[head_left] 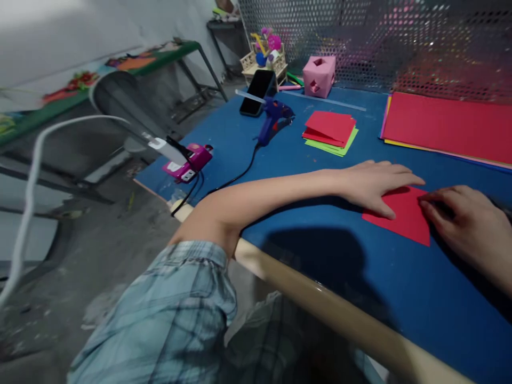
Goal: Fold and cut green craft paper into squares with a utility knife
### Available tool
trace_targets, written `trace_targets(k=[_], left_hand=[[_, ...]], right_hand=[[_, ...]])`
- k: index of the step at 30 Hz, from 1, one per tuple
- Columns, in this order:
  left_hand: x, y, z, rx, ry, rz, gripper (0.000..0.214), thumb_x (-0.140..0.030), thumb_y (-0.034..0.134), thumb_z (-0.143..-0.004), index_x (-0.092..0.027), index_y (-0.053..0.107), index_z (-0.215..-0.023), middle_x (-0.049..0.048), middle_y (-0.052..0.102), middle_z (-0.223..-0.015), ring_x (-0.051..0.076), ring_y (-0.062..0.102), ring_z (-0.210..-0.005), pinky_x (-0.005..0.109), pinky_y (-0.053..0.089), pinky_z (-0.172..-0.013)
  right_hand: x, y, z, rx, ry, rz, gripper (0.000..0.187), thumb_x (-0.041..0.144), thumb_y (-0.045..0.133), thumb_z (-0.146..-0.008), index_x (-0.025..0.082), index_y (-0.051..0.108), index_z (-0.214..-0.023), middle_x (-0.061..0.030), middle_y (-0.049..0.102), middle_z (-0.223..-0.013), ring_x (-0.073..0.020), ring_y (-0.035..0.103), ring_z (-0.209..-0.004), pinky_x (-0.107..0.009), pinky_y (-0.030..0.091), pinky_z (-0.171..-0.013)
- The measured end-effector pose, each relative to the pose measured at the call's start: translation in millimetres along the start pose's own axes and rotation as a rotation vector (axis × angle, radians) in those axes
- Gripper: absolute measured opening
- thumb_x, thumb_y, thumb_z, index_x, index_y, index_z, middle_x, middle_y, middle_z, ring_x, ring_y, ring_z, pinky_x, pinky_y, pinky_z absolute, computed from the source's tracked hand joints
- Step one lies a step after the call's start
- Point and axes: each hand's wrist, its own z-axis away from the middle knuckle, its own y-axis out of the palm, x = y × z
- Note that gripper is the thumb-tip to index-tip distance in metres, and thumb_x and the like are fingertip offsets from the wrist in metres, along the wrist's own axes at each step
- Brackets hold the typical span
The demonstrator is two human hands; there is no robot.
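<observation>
A red sheet of paper (406, 216) lies on the blue tabletop at the right. My left hand (374, 184) rests flat over its far left part, fingers spread and thumb on the paper. At the sheet's right edge, my right hand (468, 218) pinches the paper between thumb and forefinger. Beyond my left hand sits a small stack of red and green paper squares (330, 130). Larger coloured sheets (452, 125), red on top, lie at the back right.
A blue glue gun (272, 117) with its cord lies near a phone (256, 93). Behind them stand a pink paper cube (319, 77) and a small decorated wooden piece (266, 58). A purple power strip (190, 162) sits at the left table edge. A perforated metal panel (360, 42) borders the back.
</observation>
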Motion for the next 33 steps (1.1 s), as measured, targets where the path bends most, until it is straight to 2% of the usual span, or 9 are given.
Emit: trace_targets(k=[3,5,7,9,12,18,22,25,33], left_hand=[[-4,-1.5,1,0.004,0.010,-0.008,0.074,-0.037,0.059,-0.085,-0.019,0.030,-0.151,0.0081,0.031,-0.156,0.028,0.036,-0.139,0.044,0.036,-0.110],[-6,-3.2,3,0.023,0.007,0.003,0.074,-0.038,0.057,-0.086,-0.018,0.029,-0.151,0.0079,0.028,-0.157,0.029,0.035,-0.140,0.044,0.034,-0.111],[-8,-4.6,3,0.033,0.003,0.029,0.073,-0.038,0.054,-0.088,-0.016,0.026,-0.152,0.0079,0.026,-0.158,0.028,0.032,-0.142,0.042,0.033,-0.113],[-8,-4.7,3,0.021,0.015,0.053,0.067,-0.031,0.047,-0.091,-0.012,0.026,-0.151,0.0086,0.027,-0.158,0.025,0.029,-0.144,0.036,0.030,-0.115],[-4,-2.0,1,-0.032,0.045,0.089,0.059,-0.017,0.041,-0.089,-0.004,0.033,-0.147,0.0103,0.035,-0.154,0.018,0.028,-0.144,0.026,0.025,-0.117],[6,-1.7,4,-0.122,0.054,0.244,0.057,-0.013,0.049,-0.086,-0.003,0.040,-0.141,0.0156,0.042,-0.149,0.019,0.037,-0.140,0.029,0.029,-0.116],[8,-7.4,9,-0.035,-0.021,0.243,0.081,-0.033,0.071,-0.079,-0.008,0.033,-0.147,0.0194,0.035,-0.153,0.029,0.034,-0.142,0.040,0.029,-0.115],[7,-8.5,11,0.030,-0.038,0.174,0.090,-0.037,0.076,-0.075,-0.014,0.030,-0.149,0.0191,0.028,-0.157,0.032,0.028,-0.145,0.044,0.027,-0.115],[4,-3.5,7,-0.019,-0.065,0.153,0.084,-0.035,0.078,-0.073,-0.016,0.039,-0.144,0.0156,0.049,-0.140,0.032,0.046,-0.127,0.042,0.038,-0.106]], right_hand=[[2,0,-1,0.001,0.007,-0.004,0.031,0.040,0.035,-0.096,0.023,0.059,-0.089,-0.0144,0.062,-0.084,-0.0314,0.060,-0.081,-0.046,0.048,-0.073],[2,0,0,0.026,-0.007,0.012,0.037,0.046,0.033,-0.097,0.022,0.061,-0.094,-0.0159,0.063,-0.091,-0.0341,0.062,-0.088,-0.049,0.048,-0.077],[4,2,4,0.074,-0.050,0.038,0.050,0.055,0.031,-0.096,0.018,0.061,-0.110,-0.0201,0.063,-0.111,-0.0400,0.060,-0.106,-0.055,0.047,-0.086],[6,6,12,0.106,-0.124,0.063,0.063,0.061,0.032,-0.094,0.014,0.052,-0.132,-0.0229,0.055,-0.134,-0.0437,0.051,-0.124,-0.059,0.044,-0.095],[11,13,22,0.106,-0.200,0.079,0.072,0.062,0.035,-0.094,0.013,0.038,-0.146,-0.0234,0.046,-0.146,-0.0425,0.044,-0.134,-0.062,0.039,-0.104],[15,8,22,0.103,-0.089,0.100,0.067,0.058,0.030,-0.097,0.006,0.051,-0.135,-0.0252,0.052,-0.141,-0.0376,0.052,-0.127,-0.055,0.047,-0.100],[14,0,22,0.110,-0.014,0.083,0.070,0.062,0.039,-0.093,0.006,0.051,-0.135,-0.0252,0.051,-0.142,-0.0362,0.051,-0.129,-0.052,0.047,-0.101],[13,-4,25,0.125,0.036,0.028,0.070,0.060,0.050,-0.090,0.008,0.050,-0.136,-0.0237,0.051,-0.142,-0.0343,0.050,-0.131,-0.051,0.045,-0.103],[11,-6,21,0.084,0.144,-0.166,0.071,0.048,0.067,-0.081,0.015,0.047,-0.141,-0.0194,0.055,-0.140,-0.0340,0.051,-0.130,-0.055,0.043,-0.104]])
